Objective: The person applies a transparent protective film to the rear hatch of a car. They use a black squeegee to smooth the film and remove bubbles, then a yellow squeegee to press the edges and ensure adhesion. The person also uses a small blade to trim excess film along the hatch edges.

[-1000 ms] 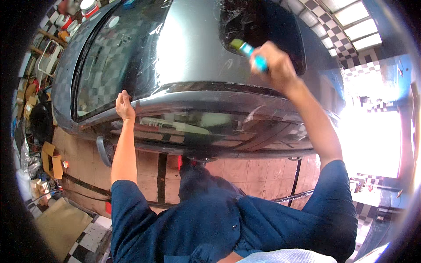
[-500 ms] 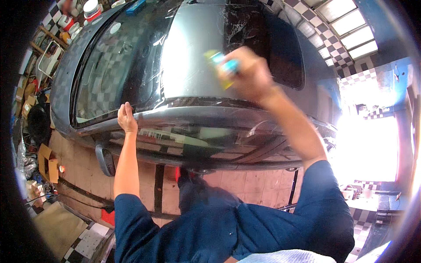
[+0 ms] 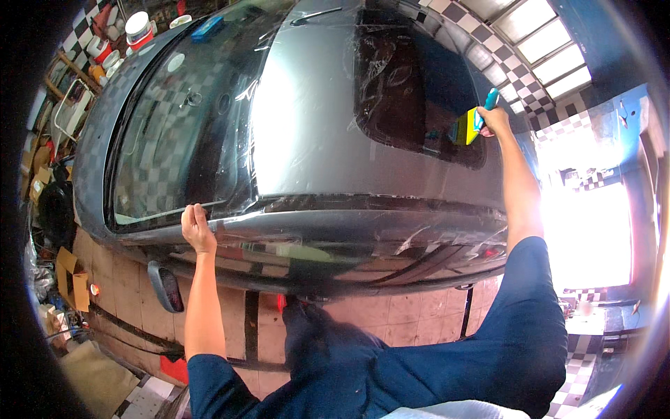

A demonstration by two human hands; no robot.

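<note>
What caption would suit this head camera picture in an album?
Right hand holds a yellow squeegee at the grey car's sunroof; left hand rests on the roof edge.

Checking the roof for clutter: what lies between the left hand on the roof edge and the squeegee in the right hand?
Only bare grey roof panel between left hand and squeegee, per the head view.

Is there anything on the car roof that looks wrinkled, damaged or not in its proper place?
Yes. The clear film over the dark sunroof looks creased and wrinkled, not flat. The right hand holds a yellow squeegee at its edge. A blue block lies loose on the windshield.
</note>
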